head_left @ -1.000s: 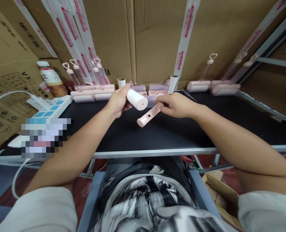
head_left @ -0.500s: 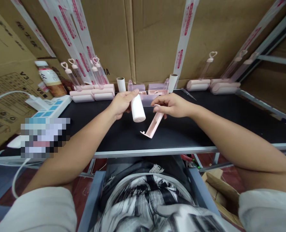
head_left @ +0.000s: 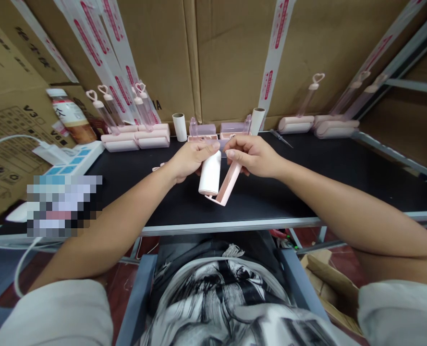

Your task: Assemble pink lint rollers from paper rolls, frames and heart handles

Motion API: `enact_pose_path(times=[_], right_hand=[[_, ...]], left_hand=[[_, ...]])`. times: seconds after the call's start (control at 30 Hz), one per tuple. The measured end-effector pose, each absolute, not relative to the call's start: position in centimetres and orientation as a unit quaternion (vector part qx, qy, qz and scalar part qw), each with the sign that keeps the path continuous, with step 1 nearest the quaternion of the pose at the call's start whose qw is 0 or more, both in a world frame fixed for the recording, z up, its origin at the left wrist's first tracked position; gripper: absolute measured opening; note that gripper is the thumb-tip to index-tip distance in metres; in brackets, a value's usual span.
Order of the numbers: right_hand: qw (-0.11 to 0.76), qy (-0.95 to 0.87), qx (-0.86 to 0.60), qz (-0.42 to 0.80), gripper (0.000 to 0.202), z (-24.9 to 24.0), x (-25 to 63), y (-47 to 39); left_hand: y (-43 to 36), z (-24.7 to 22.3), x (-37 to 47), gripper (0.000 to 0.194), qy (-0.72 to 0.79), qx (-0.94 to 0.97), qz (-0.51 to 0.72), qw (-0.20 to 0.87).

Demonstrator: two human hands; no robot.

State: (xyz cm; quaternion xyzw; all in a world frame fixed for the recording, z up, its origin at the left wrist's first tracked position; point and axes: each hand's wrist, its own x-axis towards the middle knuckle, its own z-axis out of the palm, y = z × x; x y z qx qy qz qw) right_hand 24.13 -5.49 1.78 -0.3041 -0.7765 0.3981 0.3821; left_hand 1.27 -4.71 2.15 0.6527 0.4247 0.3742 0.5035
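My left hand (head_left: 191,158) grips a white lint roller roll (head_left: 210,175) near its upper end, fingers wrapped behind it. A pink lint roller frame (head_left: 228,185) is pinched at its top by my right hand (head_left: 251,156). The roll's lower end, with a pinkish cap, meets or overlaps the frame's bent lower arm; whether they are joined I cannot tell. The roll lies alongside the frame, slightly to its left. Both are held above the black tabletop (head_left: 184,206). My left hand's fingertips are hidden behind the roll.
Finished-looking pink lint rollers (head_left: 152,135) with heart-topped handles stand at the back left, and more (head_left: 296,125) at the back right. Two white rolls (head_left: 179,128) and pink-lilac parts (head_left: 235,128) sit behind my hands. A screwdriver (head_left: 281,138), power strip (head_left: 81,161) and bottle (head_left: 72,117) are also there.
The white roll has swung its lower end downward and come against the pink frame's lower arm. My left hand has moved right, nearer my right hand, which has shifted little.
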Motion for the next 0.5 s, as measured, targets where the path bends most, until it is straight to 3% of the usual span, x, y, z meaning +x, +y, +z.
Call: enact_pose_path(times=[0.33,0.5], right_hand=[[0.431,-0.745,-0.352,0.366,0.059,1.1,23.3,-6.0],[0.491,-0.741,-0.327,0.32,0.062,0.7,22.9,-5.6]], left_hand=[[-5.3,2.5,1.8,0.051,0.409,0.656,0.394,0.497],[-4.9,1.8,1.7,0.065,0.376,0.674,0.406,0.489]])
